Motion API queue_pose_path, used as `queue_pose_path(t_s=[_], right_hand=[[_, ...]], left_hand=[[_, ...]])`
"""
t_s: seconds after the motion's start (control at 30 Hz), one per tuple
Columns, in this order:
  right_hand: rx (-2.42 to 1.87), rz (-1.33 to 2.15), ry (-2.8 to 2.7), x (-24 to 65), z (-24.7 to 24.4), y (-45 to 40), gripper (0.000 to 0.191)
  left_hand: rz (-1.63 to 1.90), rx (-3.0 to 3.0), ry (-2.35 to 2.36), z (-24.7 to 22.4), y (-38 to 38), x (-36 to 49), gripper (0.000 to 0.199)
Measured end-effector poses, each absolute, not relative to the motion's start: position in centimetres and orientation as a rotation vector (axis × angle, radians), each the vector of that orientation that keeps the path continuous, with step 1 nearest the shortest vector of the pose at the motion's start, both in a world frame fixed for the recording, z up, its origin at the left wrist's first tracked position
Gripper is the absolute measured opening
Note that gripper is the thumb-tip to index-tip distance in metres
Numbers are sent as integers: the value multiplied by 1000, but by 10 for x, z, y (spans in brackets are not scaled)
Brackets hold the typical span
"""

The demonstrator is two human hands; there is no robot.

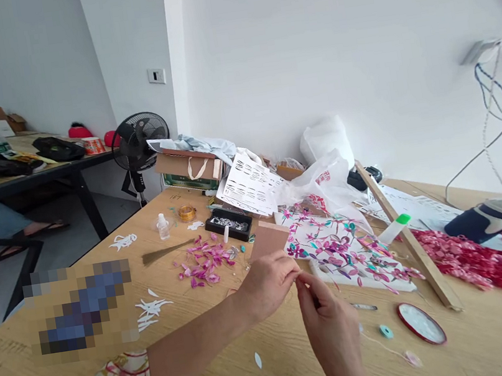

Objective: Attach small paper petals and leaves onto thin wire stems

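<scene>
Over the near half of the wooden table, my left hand (268, 283) and my right hand (330, 320) meet at the fingertips. Both are closed in a pinch, and whatever lies between the fingers is too small to make out. Just beyond my left hand is a flat tan block (270, 238). A pile of pink petal-shaped pieces (203, 264) is to its left. Past my right hand, pink, purple and teal flower sprigs (335, 244) lie on a white sheet. Two white leaf-shaped pieces (258, 360) rest below my forearm. A small teal spool (386, 332) sits right of my right hand.
More white cutouts (151, 310) lie at left, near a clear bottle (163, 226) and a black tray (229, 224). At right are a red-rimmed round dish (421, 323), a wooden bar (410, 239), red-pink bundles (483, 260) and a blue jug (482, 220). A fan (140, 141) stands behind.
</scene>
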State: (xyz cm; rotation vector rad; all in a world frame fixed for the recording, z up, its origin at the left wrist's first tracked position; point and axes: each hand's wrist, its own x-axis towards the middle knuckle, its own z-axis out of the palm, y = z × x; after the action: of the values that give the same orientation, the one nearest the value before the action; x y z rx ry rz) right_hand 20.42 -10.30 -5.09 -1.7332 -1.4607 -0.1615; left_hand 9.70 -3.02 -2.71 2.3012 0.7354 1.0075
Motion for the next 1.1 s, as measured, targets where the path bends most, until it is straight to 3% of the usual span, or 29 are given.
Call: queue_pose_path(t_s=[0.17, 0.3, 0.4, 0.47, 0.63, 0.83, 0.97, 1.1], right_hand=[[-1817, -161, -1902, 225, -18, -106, 27], [-1666, 317, -2185, 252, 19, -103, 23], [-1519, 750, -1968, 263, 24, -101, 18], [-1415, 893, -1744, 261, 13, -100, 17], [-1339, 604, -1448, 239, -26, -105, 18], [-1594, 80, -1765, 226, -13, -123, 22], [-1602, 226, -1932, 240, 15, -121, 21], [-1502, 640, -1809, 257, 18, -110, 17]], left_hand=[[731, 2589, 636, -25, -27, 93, 20], [558, 2206, 304, -12, -28, 88, 11], [458, 1692, 274, -6, -31, 87, 6], [485, 1444, 313, -6, -32, 87, 16], [701, 1298, 432, -13, -31, 92, 21], [903, 2045, 585, -11, -32, 91, 11], [749, 2271, 410, -2, -34, 86, 12], [545, 1925, 300, 1, -37, 83, 6]])
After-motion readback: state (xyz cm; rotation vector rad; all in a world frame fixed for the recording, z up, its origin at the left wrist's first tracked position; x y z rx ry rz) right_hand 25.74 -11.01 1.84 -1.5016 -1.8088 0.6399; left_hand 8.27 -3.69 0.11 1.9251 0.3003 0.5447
